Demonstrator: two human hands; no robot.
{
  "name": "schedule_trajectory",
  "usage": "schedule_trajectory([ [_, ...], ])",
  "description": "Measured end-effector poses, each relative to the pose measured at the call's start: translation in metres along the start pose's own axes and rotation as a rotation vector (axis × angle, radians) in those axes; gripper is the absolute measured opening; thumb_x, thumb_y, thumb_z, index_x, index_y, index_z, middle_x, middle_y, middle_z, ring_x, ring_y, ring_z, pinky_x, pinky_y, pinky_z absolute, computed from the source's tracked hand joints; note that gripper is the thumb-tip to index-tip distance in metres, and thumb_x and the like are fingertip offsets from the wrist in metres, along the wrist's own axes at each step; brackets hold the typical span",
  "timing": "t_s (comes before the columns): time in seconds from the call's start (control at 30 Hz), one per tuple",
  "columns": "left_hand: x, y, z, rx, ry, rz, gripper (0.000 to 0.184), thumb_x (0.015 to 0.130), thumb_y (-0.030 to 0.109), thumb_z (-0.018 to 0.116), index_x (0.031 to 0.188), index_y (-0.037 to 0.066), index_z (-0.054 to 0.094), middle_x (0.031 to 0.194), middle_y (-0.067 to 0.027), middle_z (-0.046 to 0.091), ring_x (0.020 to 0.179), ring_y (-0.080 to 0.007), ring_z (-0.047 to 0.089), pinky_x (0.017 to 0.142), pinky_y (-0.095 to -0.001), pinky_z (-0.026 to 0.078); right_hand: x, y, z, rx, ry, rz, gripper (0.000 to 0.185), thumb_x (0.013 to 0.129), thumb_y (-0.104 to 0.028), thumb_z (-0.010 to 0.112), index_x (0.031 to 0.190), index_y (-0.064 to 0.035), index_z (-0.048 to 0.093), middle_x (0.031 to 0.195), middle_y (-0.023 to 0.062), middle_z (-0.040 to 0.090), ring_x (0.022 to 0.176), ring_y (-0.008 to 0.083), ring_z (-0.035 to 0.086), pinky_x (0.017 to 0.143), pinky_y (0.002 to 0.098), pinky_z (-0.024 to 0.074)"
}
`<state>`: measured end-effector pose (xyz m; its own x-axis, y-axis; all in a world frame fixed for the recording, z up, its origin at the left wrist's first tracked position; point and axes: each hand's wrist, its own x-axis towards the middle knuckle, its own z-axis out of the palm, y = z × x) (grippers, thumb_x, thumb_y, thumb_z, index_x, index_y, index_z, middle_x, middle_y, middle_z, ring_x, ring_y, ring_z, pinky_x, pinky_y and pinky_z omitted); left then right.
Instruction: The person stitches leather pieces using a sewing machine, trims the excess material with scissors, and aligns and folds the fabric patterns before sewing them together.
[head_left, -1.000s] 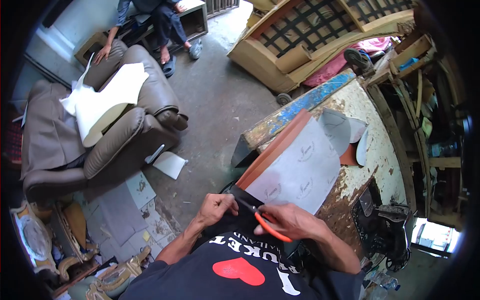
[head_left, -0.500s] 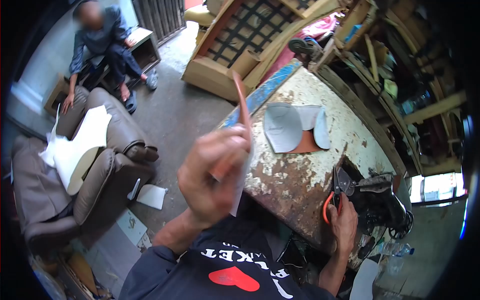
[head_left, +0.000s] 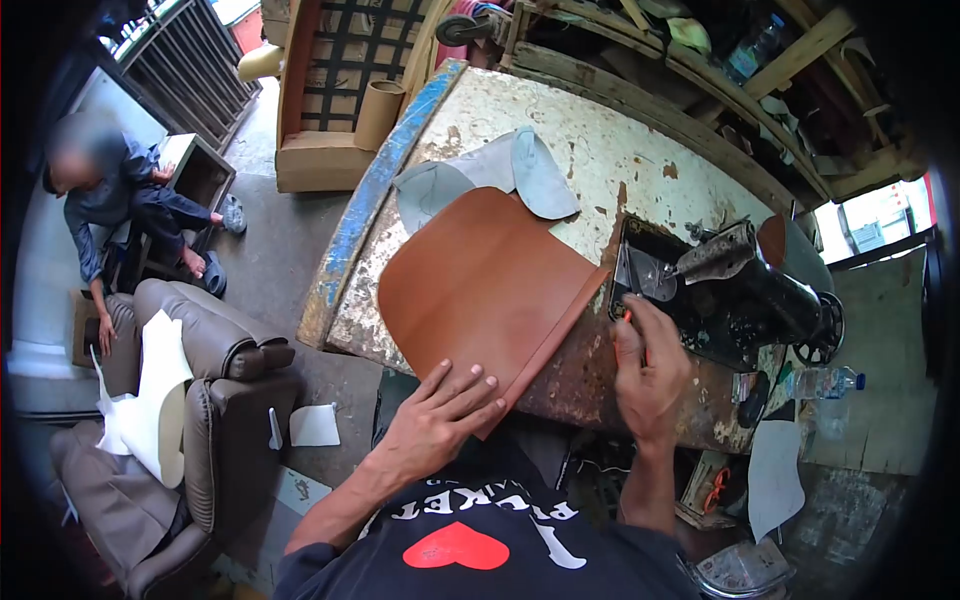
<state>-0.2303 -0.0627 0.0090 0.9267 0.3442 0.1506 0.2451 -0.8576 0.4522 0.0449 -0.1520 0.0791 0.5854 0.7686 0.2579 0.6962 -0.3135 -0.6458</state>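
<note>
A brown leather piece (head_left: 480, 290) with a folded strip along its right edge lies on the worn table (head_left: 350, 320). My left hand (head_left: 435, 425) rests flat on its near edge, fingers stretched out. Beside its right edge, my right hand (head_left: 652, 375) is closed around scissors (head_left: 627, 316); only bits of the orange handles show, the rest mostly hidden by my fingers. Grey-backed pieces (head_left: 540, 175) lie just beyond the leather, partly covered by it. A black sewing machine (head_left: 730, 260) stands right of my right hand.
Wooden shelving (head_left: 690, 75) with clutter runs along the table's far right side. A plastic bottle (head_left: 825, 382) is right of the machine. On the left are a brown recliner (head_left: 240, 430) and a seated person (head_left: 110, 190). An upturned furniture frame (head_left: 320, 160) stands behind the table.
The brown leather came down from my raised left hand onto the table, where that hand now lies flat. My right hand still has the scissors, near the machine. The view has shifted.
</note>
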Motion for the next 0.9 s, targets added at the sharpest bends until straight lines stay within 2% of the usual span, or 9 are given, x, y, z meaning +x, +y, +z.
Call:
schedule_trajectory([
  [0.07,-0.002,-0.001,0.002,-0.009,-0.013,-0.024,0.067,0.079,0.008,0.075,0.144,0.023,0.067,0.152,-0.0047,0.061,0.147,-0.0278,0.051,0.128,-0.0560,0.032,0.005,0.000,0.015,0.046,-0.102,-0.300,0.039,0.104,-0.024,0.066,0.137,-0.0032,0.067,0.140,0.0207,0.066,0.131,0.0371,0.063,0.110,0.0490,0.0486],
  [0.1,-0.002,-0.001,0.001,-0.044,-0.018,-0.036,0.068,0.078,0.008,0.075,0.143,0.024,0.067,0.153,-0.0031,0.060,0.148,-0.0278,0.050,0.128,-0.0557,0.031,0.006,0.003,0.025,0.053,-0.104,-0.301,0.039,0.104,-0.024,0.066,0.137,-0.0032,0.067,0.140,0.0207,0.066,0.131,0.0371,0.063,0.110,0.0490,0.0486],
  [0.17,-0.004,-0.003,-0.003,-0.077,-0.033,-0.048,0.069,0.077,0.008,0.076,0.143,0.026,0.068,0.154,-0.0014,0.060,0.149,-0.0277,0.050,0.129,-0.0553,0.031,0.002,0.013,0.047,-0.386,-0.379,-0.575,0.062,0.106,-0.047,0.058,0.153,-0.0078,0.054,0.159,0.0180,0.051,0.149,0.0340,0.048,0.123,0.0611,0.0301],
  [0.2,-0.004,-0.007,-0.006,-0.052,-0.043,-0.044,0.069,0.076,0.007,0.076,0.141,0.027,0.069,0.153,-0.0002,0.061,0.149,-0.0282,0.049,0.129,-0.0558,0.030,0.001,0.023,0.052,-0.384,-0.376,-0.573,0.062,0.106,-0.047,0.058,0.153,-0.0078,0.054,0.159,0.0180,0.051,0.149,0.0340,0.048,0.123,0.0611,0.0301],
  [0.27,-0.004,-0.017,-0.015,-0.028,-0.048,-0.042,0.068,0.075,0.007,0.076,0.140,0.028,0.071,0.153,0.0009,0.061,0.150,-0.0286,0.048,0.129,-0.0562,0.029,-0.002,0.042,0.055,-0.464,-0.542,-0.395,0.084,0.102,-0.066,0.045,0.163,-0.0078,0.039,0.168,0.0171,0.038,0.157,0.0326,0.034,0.126,0.0684,0.0131],
  [0.47,0.000,-0.055,-0.046,0.072,-0.038,-0.181,0.056,0.078,0.009,0.075,0.129,0.032,0.078,0.149,0.0010,0.065,0.150,-0.0283,0.048,0.129,-0.0568,0.027,-0.036,0.032,0.030,-0.529,-0.562,-0.321,0.099,0.095,-0.074,0.045,0.163,-0.0034,0.036,0.168,0.0177,0.039,0.158,0.0323,0.033,0.126,0.0691,0.0146],
  [0.6,0.007,-0.066,-0.068,0.074,-0.091,-0.254,0.054,0.084,0.006,0.073,0.132,0.031,0.076,0.154,-0.0082,0.060,0.151,-0.0357,0.046,0.128,-0.0558,0.028,-0.067,0.016,0.017,-0.537,-0.582,-0.229,0.100,0.094,-0.074,0.049,0.162,-0.0023,0.037,0.169,0.0178,0.038,0.158,0.0324,0.033,0.126,0.0693,0.0158],
  [0.73,0.009,-0.078,-0.078,0.269,0.041,-0.417,0.044,0.091,0.006,0.070,0.132,0.021,0.075,0.149,-0.0138,0.063,0.146,-0.0378,0.050,0.124,-0.0566,0.032,-0.085,0.008,0.008,-0.500,-0.553,-0.249,0.094,0.093,-0.070,0.056,0.154,0.0006,0.049,0.161,0.0194,0.049,0.151,0.0339,0.043,0.120,0.0643,0.0290],
  [0.9,0.016,-0.043,-0.060,0.103,0.334,-0.315,0.048,0.081,-0.004,0.072,0.128,0.005,0.073,0.132,-0.0186,0.070,0.130,-0.0391,0.061,0.114,-0.0515,0.045,-0.078,-0.006,-0.002,-0.192,-0.633,0.003,0.084,0.095,-0.064,0.062,0.149,0.0008,0.055,0.155,0.0202,0.055,0.147,0.0358,0.047,0.116,0.0611,0.0340],
])
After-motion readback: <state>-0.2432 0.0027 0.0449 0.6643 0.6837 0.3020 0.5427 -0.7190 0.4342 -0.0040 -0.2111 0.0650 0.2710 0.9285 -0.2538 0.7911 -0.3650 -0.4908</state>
